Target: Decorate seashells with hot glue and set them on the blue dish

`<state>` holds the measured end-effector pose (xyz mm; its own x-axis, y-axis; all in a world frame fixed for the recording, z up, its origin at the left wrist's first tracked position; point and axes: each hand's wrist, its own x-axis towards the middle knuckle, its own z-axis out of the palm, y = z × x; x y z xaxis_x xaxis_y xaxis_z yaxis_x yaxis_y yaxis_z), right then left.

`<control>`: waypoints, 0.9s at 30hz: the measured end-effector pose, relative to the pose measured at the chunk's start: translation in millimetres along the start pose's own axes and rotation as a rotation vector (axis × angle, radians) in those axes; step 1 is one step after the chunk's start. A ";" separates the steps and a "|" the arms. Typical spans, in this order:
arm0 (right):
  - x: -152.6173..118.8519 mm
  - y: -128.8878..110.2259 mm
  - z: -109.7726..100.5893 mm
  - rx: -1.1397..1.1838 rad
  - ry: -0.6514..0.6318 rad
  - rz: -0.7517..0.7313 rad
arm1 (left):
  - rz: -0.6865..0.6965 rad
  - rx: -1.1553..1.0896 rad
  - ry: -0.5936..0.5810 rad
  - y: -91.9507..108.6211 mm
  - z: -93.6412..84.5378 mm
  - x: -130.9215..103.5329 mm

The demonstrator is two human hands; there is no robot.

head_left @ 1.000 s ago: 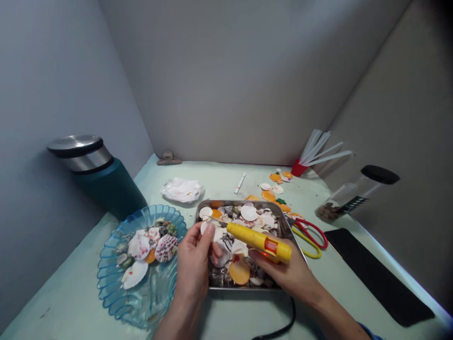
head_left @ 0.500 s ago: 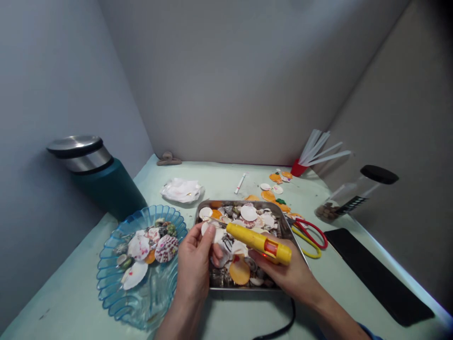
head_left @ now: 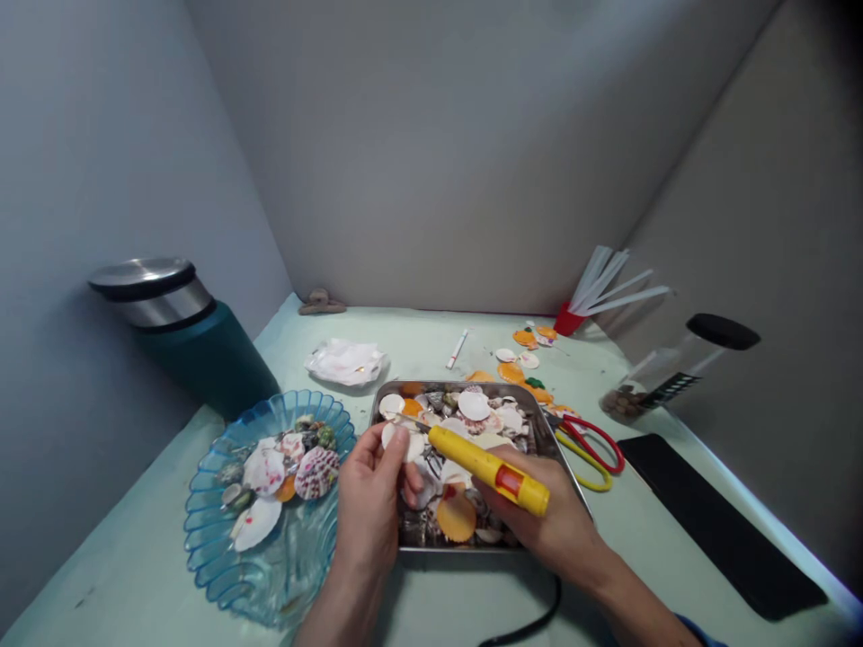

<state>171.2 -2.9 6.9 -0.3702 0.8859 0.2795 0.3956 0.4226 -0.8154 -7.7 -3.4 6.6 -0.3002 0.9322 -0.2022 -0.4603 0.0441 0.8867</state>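
Note:
My left hand (head_left: 378, 472) pinches a small white shell (head_left: 399, 440) between thumb and fingers, over the near left part of a metal tray (head_left: 495, 549). My right hand (head_left: 546, 512) is wrapped round a yellow hot glue gun (head_left: 472, 454), with a red part showing in its top. The gun's thin metal nozzle points left and reaches the upper edge of the held shell; whether they touch I cannot tell. Mixed shells (head_left: 475, 406) fill the tray, among them an orange scallop shell (head_left: 457, 515). A black cord (head_left: 532, 624) trails below my right hand.
Left stand a blue scalloped plate (head_left: 209, 575) with shells and a teal bottle (head_left: 202, 350). White sticks (head_left: 607, 283) in a red cup (head_left: 568, 320), orange shells (head_left: 511, 372), scissors (head_left: 593, 449), a black-lidded jar (head_left: 674, 377) and a black flat object (head_left: 715, 521) lie right. Crumpled white wrapping (head_left: 346, 361) lies behind.
The rear of the glue gun has dipped slightly down and left with my right hand. My left hand and the shell have hardly moved.

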 end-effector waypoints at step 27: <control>-0.3 -1.3 -4.9 -0.038 -0.032 -0.022 | 0.061 -0.006 0.021 2.0 -0.8 -0.4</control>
<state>174.9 -2.8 10.3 -0.4059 0.8699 0.2803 0.4185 0.4495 -0.7892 -9.2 -4.0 8.2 -0.3454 0.9252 -0.1570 -0.4459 -0.0145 0.8950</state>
